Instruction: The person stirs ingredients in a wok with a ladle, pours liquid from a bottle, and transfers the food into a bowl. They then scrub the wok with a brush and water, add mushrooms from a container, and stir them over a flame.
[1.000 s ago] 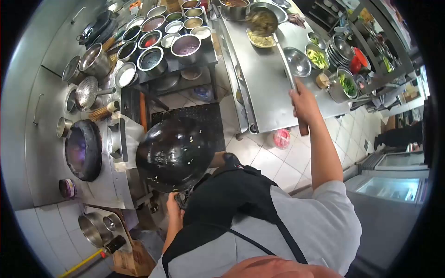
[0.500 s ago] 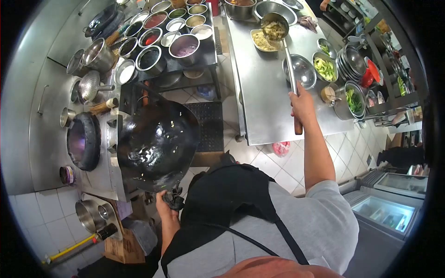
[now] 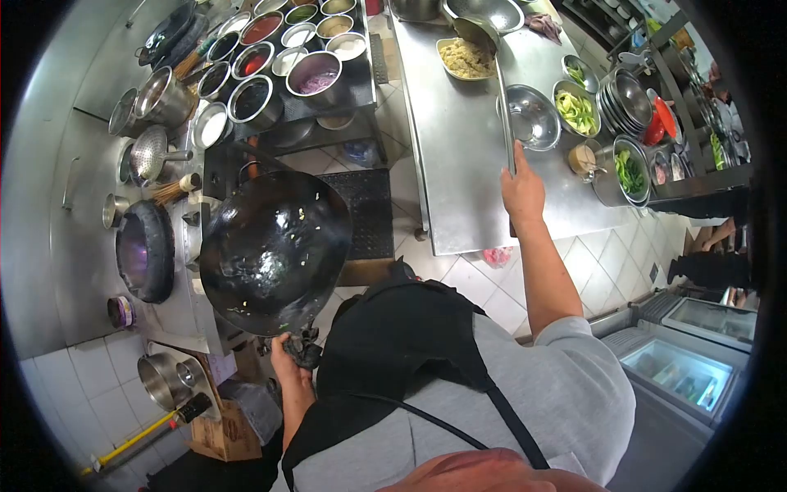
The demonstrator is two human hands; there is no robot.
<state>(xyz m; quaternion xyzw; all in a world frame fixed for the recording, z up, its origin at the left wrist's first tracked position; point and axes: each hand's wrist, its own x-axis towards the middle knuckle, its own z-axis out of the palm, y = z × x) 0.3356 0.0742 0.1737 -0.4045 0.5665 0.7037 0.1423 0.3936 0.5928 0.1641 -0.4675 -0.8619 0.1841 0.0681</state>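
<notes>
My right hand is wrapped round the long handle of a ladle and reaches out over the steel table. The ladle's head is turned on its side above a light-coloured bowl heaped with yellowish fried rice. My left hand grips the near rim or handle of a big black wok through a dark cloth. The wok tilts off the stove side, with a few bits of food stuck to its shiny inside. Its exact grip point is hidden by the cloth.
Several steel pots of sauces and seasonings crowd the rack at upper left. A burner lies left of the wok. On the steel table stand a metal bowl and containers of cut greens. A person's arm shows at far right.
My right hand has turned the ladle over, from rice-filled and facing up to sideways over the bowl. The bowl's heap of rice looks larger. The wok has shifted slightly.
</notes>
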